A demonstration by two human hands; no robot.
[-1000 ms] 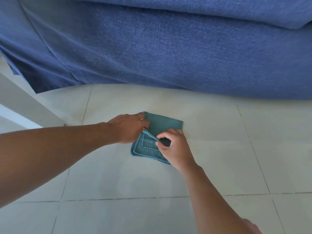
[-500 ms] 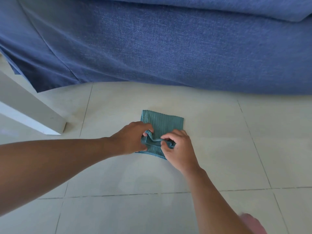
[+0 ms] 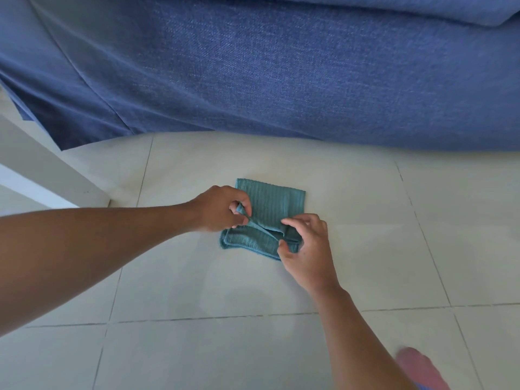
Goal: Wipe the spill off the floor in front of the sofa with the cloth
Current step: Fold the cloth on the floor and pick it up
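Head view: folded cloth (image 3: 274, 202) flat, long axis sofaward.

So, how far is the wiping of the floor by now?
Done: the teal ribbed cloth lies folded on the pale tiled floor before the blue fabric sofa. In hand: the left hand and right hand pinch its upper fold. Left: the wiping itself; a faint mark nearer the camera may be the spill.
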